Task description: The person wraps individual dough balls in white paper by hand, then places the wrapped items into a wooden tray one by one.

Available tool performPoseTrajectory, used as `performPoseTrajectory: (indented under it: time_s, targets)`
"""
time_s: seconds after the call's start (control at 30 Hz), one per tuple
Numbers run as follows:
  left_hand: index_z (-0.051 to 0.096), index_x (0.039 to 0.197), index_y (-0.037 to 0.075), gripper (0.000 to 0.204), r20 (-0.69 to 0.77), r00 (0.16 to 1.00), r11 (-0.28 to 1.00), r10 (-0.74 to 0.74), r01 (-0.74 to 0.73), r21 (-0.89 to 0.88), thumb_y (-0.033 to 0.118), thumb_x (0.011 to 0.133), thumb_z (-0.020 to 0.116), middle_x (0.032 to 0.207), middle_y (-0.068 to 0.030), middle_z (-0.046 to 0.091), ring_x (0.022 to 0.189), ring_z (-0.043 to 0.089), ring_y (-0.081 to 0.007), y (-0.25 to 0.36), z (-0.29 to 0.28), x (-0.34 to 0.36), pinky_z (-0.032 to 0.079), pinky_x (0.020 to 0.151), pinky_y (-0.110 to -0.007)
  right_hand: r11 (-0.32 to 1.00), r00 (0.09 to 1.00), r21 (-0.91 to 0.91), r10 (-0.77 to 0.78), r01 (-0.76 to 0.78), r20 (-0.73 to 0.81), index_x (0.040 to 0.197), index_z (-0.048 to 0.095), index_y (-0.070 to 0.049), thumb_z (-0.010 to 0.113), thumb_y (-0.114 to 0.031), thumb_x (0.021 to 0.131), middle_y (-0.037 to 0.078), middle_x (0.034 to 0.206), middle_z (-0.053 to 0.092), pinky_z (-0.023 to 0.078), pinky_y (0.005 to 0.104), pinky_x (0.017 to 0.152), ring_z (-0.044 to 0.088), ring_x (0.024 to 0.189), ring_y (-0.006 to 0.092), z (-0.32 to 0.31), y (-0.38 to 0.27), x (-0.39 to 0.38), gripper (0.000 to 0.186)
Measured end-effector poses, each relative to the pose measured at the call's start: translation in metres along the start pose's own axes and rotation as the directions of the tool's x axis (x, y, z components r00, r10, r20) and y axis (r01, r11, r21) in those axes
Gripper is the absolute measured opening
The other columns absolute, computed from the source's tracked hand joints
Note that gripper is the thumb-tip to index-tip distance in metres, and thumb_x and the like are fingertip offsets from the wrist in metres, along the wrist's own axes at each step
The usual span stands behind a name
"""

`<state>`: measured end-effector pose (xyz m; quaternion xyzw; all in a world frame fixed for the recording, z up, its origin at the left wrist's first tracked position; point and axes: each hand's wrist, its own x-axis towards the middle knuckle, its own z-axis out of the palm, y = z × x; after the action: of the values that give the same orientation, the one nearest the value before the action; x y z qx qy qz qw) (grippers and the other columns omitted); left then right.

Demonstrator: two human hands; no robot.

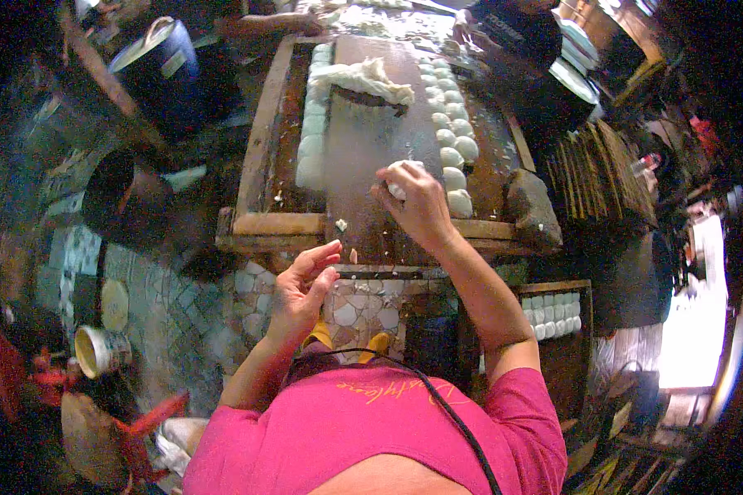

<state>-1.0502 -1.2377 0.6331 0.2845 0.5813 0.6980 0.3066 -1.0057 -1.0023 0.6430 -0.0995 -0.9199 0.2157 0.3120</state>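
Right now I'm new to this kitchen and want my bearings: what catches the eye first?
The right hand closes on a white dough ball over the floured wooden board, while the left hand hangs open nearer the body. Rows of dough balls line the board's right edge, and a loose dough lump lies at its far end.

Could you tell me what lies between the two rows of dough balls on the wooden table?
In the head view, a floured board runs between the left row and right row, with a dough lump at its far end.
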Motion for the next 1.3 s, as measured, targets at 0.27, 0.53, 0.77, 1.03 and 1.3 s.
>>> performPoseTrajectory:
  time_s: [0.27,0.53,0.77,1.03,1.3]
  targets:
    - [0.053,0.12,0.001,0.034,-0.251,0.968,0.998,-0.025,0.037,0.042,0.009,0.087,0.052,0.117,-0.0088,0.056,0.105,0.053,-0.016,-0.002,-0.014,-0.069,0.047,0.085,-0.029,0.848,0.81,-0.164,-0.398,0.504,0.432,0.108,0.062,-0.022,0.058,-0.026,0.08,0.009,0.121,0.049,0.028,0.0496,0.1,0.04,0.119,0.0292,0.089,0.019,0.081,0.029]
    - [0.054,0.119,0.001,0.033,-0.378,0.925,0.994,-0.031,-0.01,-0.106,0.007,0.087,0.052,0.117,-0.0091,0.057,0.103,0.054,-0.0161,-0.004,-0.073,-0.085,0.048,0.083,-0.03,0.653,0.543,-0.149,-0.457,0.743,0.705,0.093,0.062,-0.015,0.076,-0.031,0.061,0.007,0.098,0.058,0.046,0.0417,0.078,0.056,0.092,0.0254,0.191,0.059,0.147,0.039]
    - [0.053,0.12,0.0,0.033,-0.312,0.949,0.996,-0.039,0.011,-0.091,0.009,0.088,0.05,0.115,-0.0098,0.057,0.103,0.054,-0.0163,0.005,-0.111,-0.064,0.048,0.084,-0.031,0.953,0.745,0.047,-0.265,0.3,0.612,0.077,0.062,-0.009,0.071,-0.035,0.062,0.009,0.077,0.059,0.046,0.0378,0.063,0.056,0.074,0.0265,0.14,0.001,0.132,0.032]
    - [0.051,0.121,0.0,0.035,0.078,0.997,0.995,-0.019,0.027,-0.1,0.012,0.089,0.052,0.117,-0.0109,0.057,0.106,0.054,-0.0172,0.014,-0.087,-0.004,0.046,0.088,-0.03,0.995,0.874,-0.055,-0.045,0.082,0.484,0.095,0.065,-0.004,0.062,-0.023,0.074,0.015,0.09,0.065,0.051,0.04,0.075,0.063,0.084,0.0324,0.168,0.028,0.092,0.028]
    - [0.052,0.121,0.001,0.034,0.137,0.989,0.989,-0.049,0.067,-0.133,0.011,0.089,0.051,0.116,-0.0113,0.057,0.106,0.054,-0.0174,0.002,-0.084,-0.008,0.046,0.088,-0.031,0.966,0.76,-0.239,0.228,-0.098,0.609,0.085,0.066,-0.001,0.065,-0.046,0.072,0.018,0.088,0.065,0.05,0.0392,0.072,0.063,0.08,0.0307,0.196,-0.021,0.096,0.047]
